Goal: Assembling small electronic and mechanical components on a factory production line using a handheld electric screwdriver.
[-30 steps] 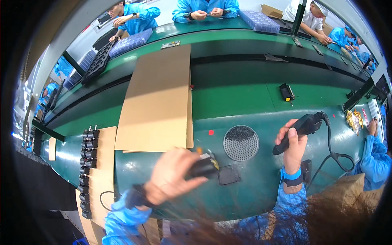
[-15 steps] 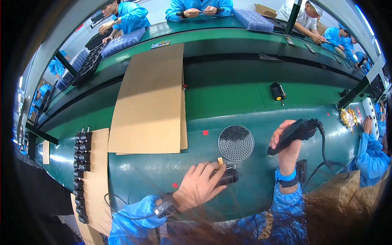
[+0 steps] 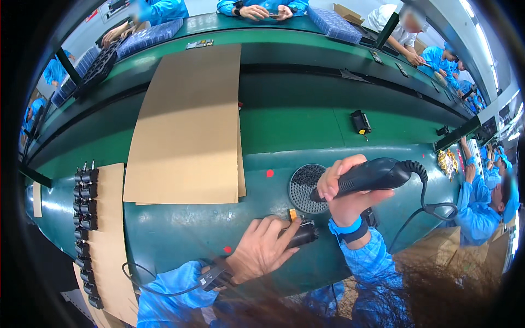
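My left hand is closed around a small black module resting on the green bench, with a yellow-gold flex strip standing up beside my fingertips. In my right hand I grip a black corded electric screwdriver, held nearly level. Its narrow end points left, above a round grey perforated tray. Small dark screws cover the far part of that tray; the screwdriver and my fingers hide its right side.
Tall cardboard sheets lie left of centre. Several black modules line a cardboard strip at far left. Another module sits farther back. The screwdriver's cord loops at right. Co-workers in blue sit right and across the bench.
My right hand has brought the screwdriver left, its narrow end now over the screw tray. My left hand keeps its hold on the module. The whole view has shifted slightly.
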A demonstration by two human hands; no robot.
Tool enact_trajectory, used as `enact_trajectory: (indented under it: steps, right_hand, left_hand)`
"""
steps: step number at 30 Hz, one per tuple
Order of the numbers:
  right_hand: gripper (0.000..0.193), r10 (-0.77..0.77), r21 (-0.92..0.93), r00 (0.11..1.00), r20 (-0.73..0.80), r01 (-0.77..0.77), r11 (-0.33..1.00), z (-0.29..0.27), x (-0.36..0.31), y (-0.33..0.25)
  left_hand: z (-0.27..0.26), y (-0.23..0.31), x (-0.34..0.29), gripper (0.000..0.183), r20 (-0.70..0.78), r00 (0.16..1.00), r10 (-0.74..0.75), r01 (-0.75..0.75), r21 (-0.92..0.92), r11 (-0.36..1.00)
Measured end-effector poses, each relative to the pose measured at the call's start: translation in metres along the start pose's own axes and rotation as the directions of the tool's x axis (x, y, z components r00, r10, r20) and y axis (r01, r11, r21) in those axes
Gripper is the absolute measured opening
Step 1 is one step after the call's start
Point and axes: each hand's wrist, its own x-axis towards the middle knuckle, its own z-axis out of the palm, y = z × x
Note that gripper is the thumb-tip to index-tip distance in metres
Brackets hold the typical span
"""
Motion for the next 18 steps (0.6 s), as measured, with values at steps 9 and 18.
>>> enact_trajectory:
  steps: [9,18]
  right_hand:
    - [0.097,0.014,-0.055,1.000,-0.016,-0.015,0.998,0.001,-0.003,0.011]
    - [0.098,0.036,-0.072,0.997,0.071,-0.031,0.997,-0.004,-0.005,0.013]
  left_hand:
    - [0.001,-0.001,-0.002,0.060,0.040,0.999,-0.028,0.028,-0.006,1.000]
    - [0.000,0.000,-0.001,0.064,-0.008,0.998,-0.057,0.057,-0.009,0.998]
